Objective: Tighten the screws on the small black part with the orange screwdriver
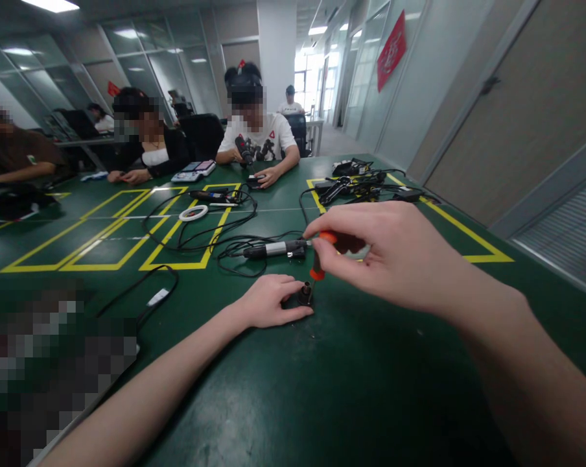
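Note:
A small dark round part (304, 296) with a short upright post rests on the green table (254, 389). My left hand (273, 301) lies at its left side, thumb and fingers closed around it. Above the part, my right hand (390, 250) pinches the orange and dark handle of a screwdriver (317, 271). The screwdriver stands nearly upright, and its thin shaft reaches down to the part's right edge. Exact contact of the tip is too small to tell.
Beyond my hands lies a black and silver tool (273, 249) with looped cables. A white ring (193, 213) is farther left. Black devices and cables (346, 188) pile up inside yellow tape at back right. A person (258, 136) across the table holds a power tool.

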`<act>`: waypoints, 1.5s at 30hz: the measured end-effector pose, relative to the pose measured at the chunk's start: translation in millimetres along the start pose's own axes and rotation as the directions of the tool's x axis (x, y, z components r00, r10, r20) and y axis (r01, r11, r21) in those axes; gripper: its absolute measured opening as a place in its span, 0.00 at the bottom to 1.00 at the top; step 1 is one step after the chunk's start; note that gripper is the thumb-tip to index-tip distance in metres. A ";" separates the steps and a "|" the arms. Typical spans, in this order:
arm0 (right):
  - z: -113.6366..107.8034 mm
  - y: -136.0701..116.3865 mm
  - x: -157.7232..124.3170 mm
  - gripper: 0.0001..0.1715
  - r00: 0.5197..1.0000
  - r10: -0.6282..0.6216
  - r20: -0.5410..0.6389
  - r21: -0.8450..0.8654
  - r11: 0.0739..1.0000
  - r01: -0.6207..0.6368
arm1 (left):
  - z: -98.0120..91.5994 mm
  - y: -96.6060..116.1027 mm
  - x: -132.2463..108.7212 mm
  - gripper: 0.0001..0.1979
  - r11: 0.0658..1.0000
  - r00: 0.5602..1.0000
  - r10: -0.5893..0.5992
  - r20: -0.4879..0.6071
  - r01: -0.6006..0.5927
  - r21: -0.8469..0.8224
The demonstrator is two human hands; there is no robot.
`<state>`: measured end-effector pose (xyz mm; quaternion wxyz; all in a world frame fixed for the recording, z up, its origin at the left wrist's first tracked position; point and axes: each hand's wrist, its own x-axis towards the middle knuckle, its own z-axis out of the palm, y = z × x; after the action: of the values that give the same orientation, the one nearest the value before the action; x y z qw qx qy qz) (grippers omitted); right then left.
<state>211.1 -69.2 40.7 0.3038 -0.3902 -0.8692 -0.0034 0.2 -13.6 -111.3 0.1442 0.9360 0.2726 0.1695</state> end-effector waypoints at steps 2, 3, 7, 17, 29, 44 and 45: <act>0.1 -2.1 0.1 0.11 1.000 -0.012 0.017 -0.064 0.998 0.013 | -0.2 -0.2 0.2 0.20 1.000 1.000 0.004 -0.005 -0.004 0.015; 1.0 -2.8 0.6 0.12 1.000 -0.013 0.024 -0.085 0.996 0.015 | -0.4 -0.2 0.2 0.20 1.000 1.000 0.006 -0.008 -0.006 0.022; 6.4 -3.6 3.5 0.23 0.998 0.045 0.041 -0.181 0.983 -0.037 | -1.7 0.4 -0.4 0.20 0.999 1.000 0.009 -0.009 -0.008 0.031; 7.5 -10.0 4.3 0.08 0.992 0.097 0.083 -0.283 0.957 -0.070 | 0.1 -0.8 0.7 0.20 0.999 1.000 0.000 -0.008 0.000 0.037; 9.0 -4.7 1.5 0.05 0.995 0.062 0.075 -0.226 0.973 -0.043 | 0.5 -0.6 0.6 0.20 0.999 1.000 -0.007 -0.003 0.007 0.043; 6.4 -0.7 -0.2 0.05 0.989 0.079 0.122 -0.110 0.992 -0.066 | 2.6 1.2 1.1 0.19 0.997 0.999 0.033 -0.038 -0.031 0.070; 6.7 -1.1 0.5 0.04 0.988 0.113 0.105 -0.159 0.983 -0.095 | 3.0 1.3 1.1 0.18 0.997 0.999 0.032 -0.038 -0.029 0.072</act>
<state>206.6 -68.0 35.7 0.2228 -0.4569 -0.8605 -0.0324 2.9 -14.6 -113.3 0.1029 0.9411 0.2670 0.1801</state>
